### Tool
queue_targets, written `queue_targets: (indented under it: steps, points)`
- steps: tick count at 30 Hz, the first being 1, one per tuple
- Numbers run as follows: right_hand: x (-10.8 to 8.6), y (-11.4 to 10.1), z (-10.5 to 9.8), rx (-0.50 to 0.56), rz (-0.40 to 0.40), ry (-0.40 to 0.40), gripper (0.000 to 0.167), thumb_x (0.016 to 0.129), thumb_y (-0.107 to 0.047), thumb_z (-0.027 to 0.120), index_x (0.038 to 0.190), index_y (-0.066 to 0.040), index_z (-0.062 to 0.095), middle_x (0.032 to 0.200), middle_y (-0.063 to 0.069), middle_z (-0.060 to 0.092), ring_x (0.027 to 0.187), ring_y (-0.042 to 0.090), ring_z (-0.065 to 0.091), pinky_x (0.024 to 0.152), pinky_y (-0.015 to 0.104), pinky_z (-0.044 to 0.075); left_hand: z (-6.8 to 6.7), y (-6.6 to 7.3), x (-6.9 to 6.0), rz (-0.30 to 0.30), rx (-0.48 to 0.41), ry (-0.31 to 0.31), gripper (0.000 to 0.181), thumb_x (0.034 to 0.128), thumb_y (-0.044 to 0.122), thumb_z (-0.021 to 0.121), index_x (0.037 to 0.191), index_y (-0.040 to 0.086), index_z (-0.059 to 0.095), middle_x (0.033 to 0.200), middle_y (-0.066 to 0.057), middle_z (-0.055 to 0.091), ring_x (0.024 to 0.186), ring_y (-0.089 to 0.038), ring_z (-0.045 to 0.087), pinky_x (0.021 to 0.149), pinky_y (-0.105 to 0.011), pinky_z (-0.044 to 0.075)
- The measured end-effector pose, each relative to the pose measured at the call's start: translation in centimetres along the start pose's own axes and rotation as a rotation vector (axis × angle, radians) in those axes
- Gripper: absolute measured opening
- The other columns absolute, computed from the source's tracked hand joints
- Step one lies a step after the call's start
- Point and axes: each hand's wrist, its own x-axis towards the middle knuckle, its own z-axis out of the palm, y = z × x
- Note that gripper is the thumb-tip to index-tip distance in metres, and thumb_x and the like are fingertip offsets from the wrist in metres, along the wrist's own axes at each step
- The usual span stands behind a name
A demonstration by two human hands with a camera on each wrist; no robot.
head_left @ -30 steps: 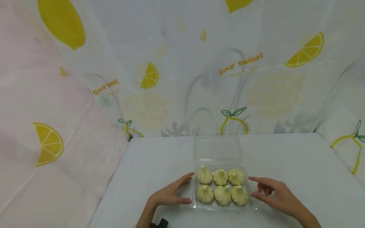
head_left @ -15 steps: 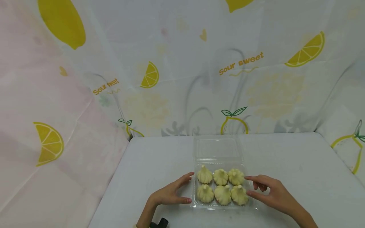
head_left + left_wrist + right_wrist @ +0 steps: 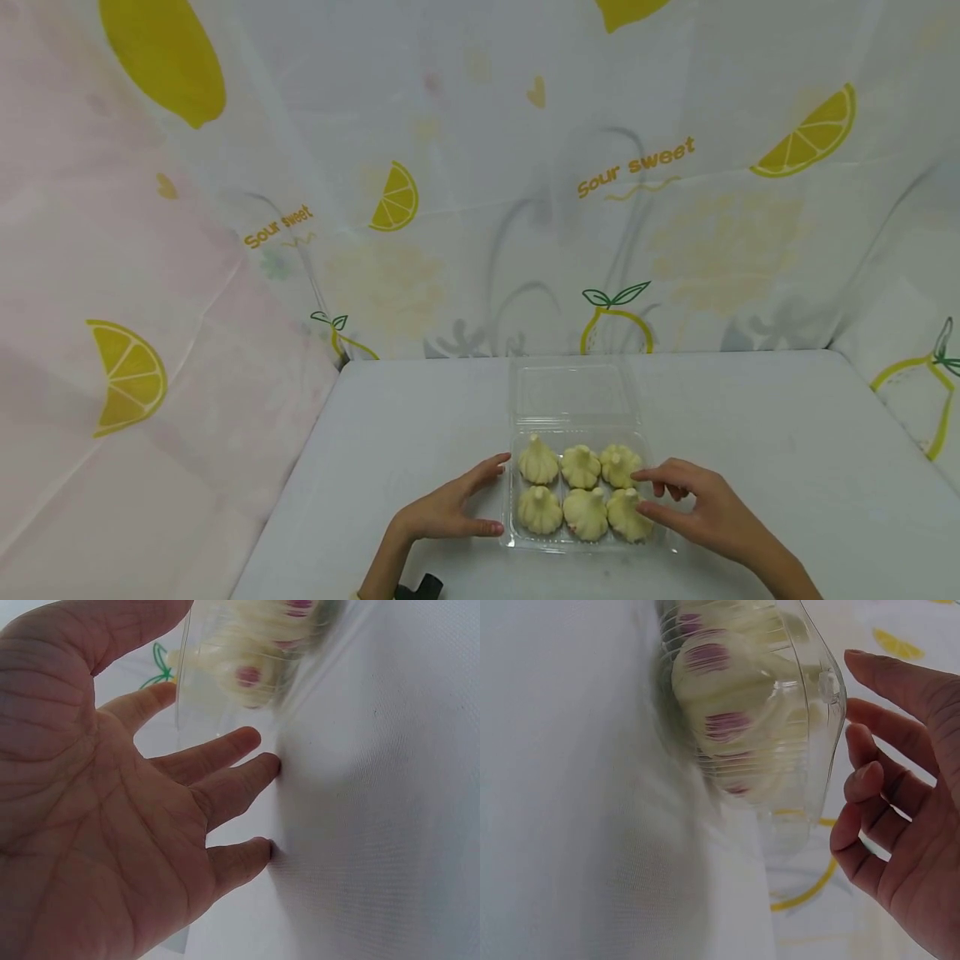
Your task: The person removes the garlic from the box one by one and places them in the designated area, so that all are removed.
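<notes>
Your right hand (image 3: 697,504) hovers at the 3 o'clock rim of a clear plastic tray (image 3: 551,548), thumb and forefinger extended over its edge, the other fingers loosely bent, grasping nothing. Thin and glossy, the tray rests on a white surface (image 3: 750,417) of fine woven grain, its walls moulded in narrow ridges, its rectangular lid (image 3: 573,392) lying flat at 12 o'clock. Six garlic bulbs (image 3: 586,514) sit inside in two rows of three, at 10, 12, 2, 4, 6 and 8 o'clock: plump, cream-coloured, ribbed and topped with stubby stems. Purple patches (image 3: 727,726) show through the plastic low on the bulbs. Your forefinger's tip lies over the edge of the 2 o'clock bulb (image 3: 619,465), your thumb's tip over the 4 o'clock bulb (image 3: 627,514); whether either makes contact cannot be told. At 9 o'clock, your left hand (image 3: 446,508) spreads wide, holding nothing, at least two fingertips resting on the surface just beside the tray. Beyond the lid hangs a cloth backdrop (image 3: 480,267) printed with lemon slices (image 3: 394,200) and the words "Sour sweet" in orange.
</notes>
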Motion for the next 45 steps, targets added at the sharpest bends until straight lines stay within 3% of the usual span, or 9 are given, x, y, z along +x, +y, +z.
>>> queue_targets:
  steps: [13, 23, 37, 45]
  points:
    - [0.0, -0.2, 0.4, 0.016, 0.017, -0.022, 0.029, 0.079, -0.011, 0.083, 0.100, -0.027, 0.071, 0.078, -0.020, 0.054, 0.064, 0.001, 0.048, 0.055, 0.018, 0.042, 0.0, 0.0, -0.1, -0.001, 0.009, 0.009, 0.092, 0.0846, 0.039, 0.078, 0.157, 0.030, 0.021, 0.153, -0.010, 0.038, 0.141, -0.026, 0.034, 0.112, -0.048, 0.028]
    - [-0.3, 0.6, 1.1, 0.084, -0.056, -0.017, 0.038, 0.073, 0.002, 0.084, 0.099, -0.021, 0.068, 0.074, -0.015, 0.053, 0.061, 0.000, 0.046, 0.051, 0.015, 0.040, -0.1, 0.0, -0.1, -0.005, 0.004, 0.011, 0.091, 0.0848, 0.038, 0.078, 0.156, 0.031, 0.022, 0.153, -0.010, 0.039, 0.141, -0.025, 0.034, 0.113, -0.047, 0.028]
    - [0.1, -0.3, 0.5, 0.131, -0.021, -0.009, 0.035, 0.077, 0.003, 0.081, 0.098, -0.021, 0.067, 0.072, -0.013, 0.052, 0.057, 0.000, 0.045, 0.048, 0.017, 0.040, -0.1, 0.1, 0.1, 0.004, -0.005, 0.007, 0.091, 0.0850, 0.038, 0.078, 0.156, 0.029, 0.022, 0.153, -0.011, 0.039, 0.141, -0.025, 0.035, 0.112, -0.046, 0.029]
    - [0.4, -0.8, 0.1, 0.141, -0.009, 0.068, 0.039, 0.073, 0.011, 0.080, 0.097, -0.017, 0.066, 0.069, -0.009, 0.051, 0.055, 0.003, 0.044, 0.047, 0.018, 0.038, -0.1, 0.0, 0.2, -0.017, -0.009, 0.012, 0.093, 0.0837, 0.034, 0.080, 0.156, 0.030, 0.022, 0.152, -0.013, 0.039, 0.141, -0.027, 0.035, 0.112, -0.048, 0.030]
